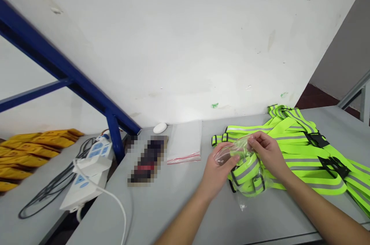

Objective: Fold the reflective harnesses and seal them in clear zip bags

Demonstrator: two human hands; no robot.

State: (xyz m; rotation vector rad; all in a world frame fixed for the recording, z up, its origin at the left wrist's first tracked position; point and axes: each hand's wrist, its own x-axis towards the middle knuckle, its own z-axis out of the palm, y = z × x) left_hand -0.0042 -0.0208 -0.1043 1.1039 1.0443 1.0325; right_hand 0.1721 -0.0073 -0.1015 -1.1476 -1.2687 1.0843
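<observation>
Pinching clear bag point(241, 148) mouth w/ L hand point(216, 172) + R hand point(267, 153), prob. holding it taut round folded vest point(248, 177), beside vest pile point(306, 148).

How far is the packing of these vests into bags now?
Done: one folded vest sits inside a clear bag. In hand: the left hand and right hand pinch that bag's top edge. Left: a pile of loose vests lies beside it, and a stack of empty bags lies to its left.
</observation>
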